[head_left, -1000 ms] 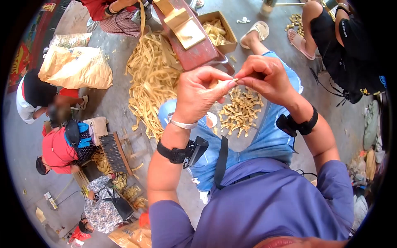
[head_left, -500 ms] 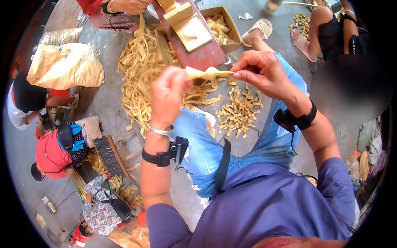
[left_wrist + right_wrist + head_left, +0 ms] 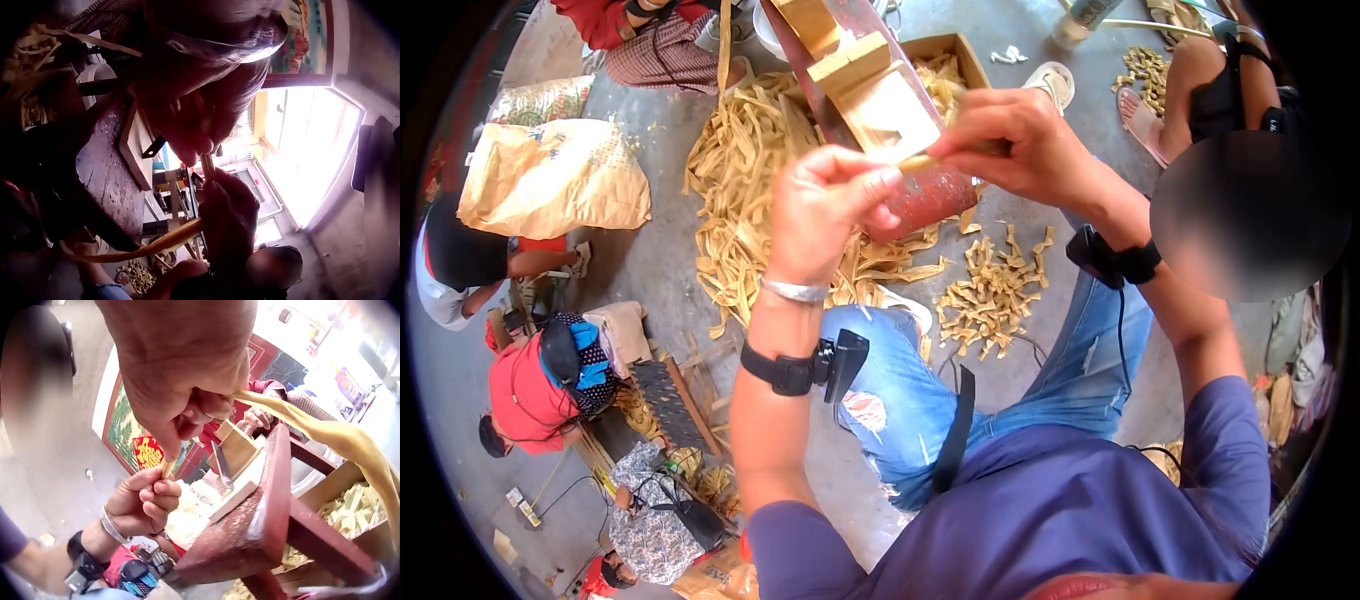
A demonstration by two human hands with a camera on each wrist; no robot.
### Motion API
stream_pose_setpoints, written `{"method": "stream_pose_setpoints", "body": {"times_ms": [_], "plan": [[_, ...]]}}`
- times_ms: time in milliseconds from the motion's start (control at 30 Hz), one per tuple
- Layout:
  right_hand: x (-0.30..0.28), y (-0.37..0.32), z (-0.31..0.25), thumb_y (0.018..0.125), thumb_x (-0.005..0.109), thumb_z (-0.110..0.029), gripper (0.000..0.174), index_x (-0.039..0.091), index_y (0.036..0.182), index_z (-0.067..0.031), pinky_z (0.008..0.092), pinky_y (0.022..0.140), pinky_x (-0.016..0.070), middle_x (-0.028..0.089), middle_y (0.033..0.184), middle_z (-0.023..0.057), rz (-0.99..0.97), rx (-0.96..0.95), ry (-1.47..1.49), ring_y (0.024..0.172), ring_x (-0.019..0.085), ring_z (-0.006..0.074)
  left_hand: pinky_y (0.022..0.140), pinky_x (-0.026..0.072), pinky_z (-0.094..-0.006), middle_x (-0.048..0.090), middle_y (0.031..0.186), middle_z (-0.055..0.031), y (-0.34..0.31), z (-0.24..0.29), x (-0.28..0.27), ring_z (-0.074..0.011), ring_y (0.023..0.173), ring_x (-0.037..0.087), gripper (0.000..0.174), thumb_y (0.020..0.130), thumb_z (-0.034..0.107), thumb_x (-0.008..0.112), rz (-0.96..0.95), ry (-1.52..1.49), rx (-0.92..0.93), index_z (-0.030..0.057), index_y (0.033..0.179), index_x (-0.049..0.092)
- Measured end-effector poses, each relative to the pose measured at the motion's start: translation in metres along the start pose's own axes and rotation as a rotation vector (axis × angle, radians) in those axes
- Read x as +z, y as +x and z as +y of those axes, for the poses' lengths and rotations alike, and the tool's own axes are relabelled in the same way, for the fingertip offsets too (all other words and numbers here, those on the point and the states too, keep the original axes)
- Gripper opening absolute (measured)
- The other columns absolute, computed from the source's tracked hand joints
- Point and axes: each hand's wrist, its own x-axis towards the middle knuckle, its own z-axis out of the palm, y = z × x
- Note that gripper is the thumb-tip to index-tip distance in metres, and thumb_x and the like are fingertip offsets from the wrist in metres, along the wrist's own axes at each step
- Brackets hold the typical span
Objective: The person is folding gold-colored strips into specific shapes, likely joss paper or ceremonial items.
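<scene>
Both hands meet above the end of a red bench (image 3: 922,200). Thumb and fingers of my left hand (image 3: 825,212) (image 3: 145,503) pinch one end of a short, narrow yellow piece (image 3: 917,163). Its other end is pinched by my right hand (image 3: 1030,145) (image 3: 228,219). From the right hand's curled fingers a long yellow strip (image 3: 350,437) trails away, also seen in the left wrist view. On the bench stands a wooden fixture (image 3: 890,110); the right wrist view shows an upright dark blade (image 3: 220,460) on it.
Loose strips (image 3: 745,180) are heaped left of the bench, and short knotted pieces (image 3: 990,295) lie on the floor between the legs. A cardboard box (image 3: 970,60) of strips stands behind. Other people sit at the left, top and right, near a large sack (image 3: 550,180).
Both hands have moved forward over the bench end and closer together. The wide knotted length that spanned them half a second ago no longer shows; only a short narrow part does.
</scene>
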Motion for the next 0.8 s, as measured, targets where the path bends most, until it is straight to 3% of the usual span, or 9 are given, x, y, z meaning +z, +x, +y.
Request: {"method": "stream_pose_setpoints", "body": {"times_ms": [33,167,400,433,533,667,700,767,800], "plan": [[0.003,0.008,0.005,0.073,0.073,-0.003,0.013,0.071,0.086,-0.0042,0.0286,0.051,0.0426,0.057,0.07,0.0067,0.04,-0.114,-0.072,0.061,0.058,0.0168,0.058,0.0583,-0.0274,0.066,0.077,-0.0115,0.01,-0.003,-0.006,-0.0139,0.06,0.063,0.01,0.083,0.0,0.065,0.005,-0.042,-0.004,-0.005,0.092,0.063],[0.012,0.031,0.043,0.077,0.069,-0.006,0.01,0.07,0.086,-0.0027,0.0314,0.053,0.0453,0.058,0.071,0.0076,0.146,-0.217,-0.166,0.059,0.059,0.0203,0.061,0.0593,-0.0293,0.066,0.08,-0.0121,0.043,-0.008,-0.016,-0.013,0.063,0.063,0.011,0.086,0.003,0.063,0.028,-0.104,0.006,-0.0046,0.093,0.063],[0.03,0.041,0.073,0.077,0.068,-0.012,0.01,0.071,0.084,-0.0053,0.0364,0.065,0.0497,0.061,0.073,0.0093,0.124,-0.041,-0.307,0.071,0.061,0.0291,0.062,0.0598,-0.0305,0.065,0.082,-0.0133,0.063,-0.022,-0.033,-0.0142,0.064,0.063,0.015,0.089,0.007,0.061,0.088,-0.089,-0.041,-0.0043,0.098,0.061],[0.024,0.038,0.072,0.081,0.066,-0.012,0.008,0.07,0.083,-0.0053,0.0319,0.066,0.0504,0.064,0.077,0.0084,0.09,0.0,-0.354,0.076,0.065,0.0226,0.062,0.06,-0.0311,0.065,0.083,-0.0142,0.059,-0.022,-0.036,-0.0147,0.064,0.064,0.016,0.09,0.009,0.06,0.082,-0.12,-0.045,-0.0044,0.1,0.06],[0.008,0.028,0.052,0.087,0.062,-0.011,0.01,0.068,0.082,-0.0042,0.0263,0.069,0.0508,0.067,0.081,0.0069,0.204,0.361,0.093,0.084,0.066,0.0127,0.064,0.0607,-0.0342,0.064,0.09,-0.0199,0.031,-0.009,-0.024,-0.0189,0.065,0.065,0.028,0.097,0.02,0.048,-0.007,-0.233,-0.093,-0.0053,0.106,0.057],[-0.009,0.01,0.002,0.098,0.048,-0.014,0.013,0.052,0.103,-0.0025,0.0249,0.079,0.0451,0.064,0.106,0.0084,0.241,0.299,0.646,0.086,0.057,0.0108,0.069,0.0586,-0.0337,0.065,0.095,-0.022,-0.008,-0.015,0.016,-0.0217,0.077,0.067,0.041,0.101,0.03,0.039,-0.229,-0.178,-0.237,-0.007,0.111,0.054],[0.005,-0.002,0.011,0.098,0.048,-0.016,0.015,0.05,0.105,-0.0021,0.0257,0.083,0.045,0.064,0.108,0.0093,0.259,0.151,0.843,0.094,0.057,0.012,0.072,0.0566,-0.0319,0.066,0.097,-0.0209,-0.016,-0.026,0.029,-0.0209,0.079,0.066,0.043,0.101,0.032,0.038,-0.241,-0.05,-0.234,-0.0056,0.113,0.055],[0.007,-0.019,-0.018,0.096,0.052,-0.014,0.015,0.053,0.103,-0.0012,0.0242,0.081,0.0471,0.065,0.103,0.0092,0.254,0.151,0.951,0.093,0.061,0.0122,0.077,0.0515,-0.0275,0.067,0.101,-0.0168,-0.032,-0.039,0.059,-0.0189,0.091,0.065,0.047,0.101,0.04,0.036,-0.225,0.272,-0.143,-0.0003,0.116,0.055],[0.018,-0.032,-0.023,0.094,0.056,-0.013,0.014,0.056,0.1,-0.0002,0.0243,0.08,0.0502,0.067,0.095,0.0082,0.305,0.038,0.959,0.093,0.064,0.0125,0.079,0.051,-0.0309,0.067,0.103,-0.0132,-0.038,-0.038,0.075,-0.0199,0.097,0.063,0.045,0.1,0.04,0.036,-0.201,0.026,-0.197,0.0026,0.118,0.054]]}}
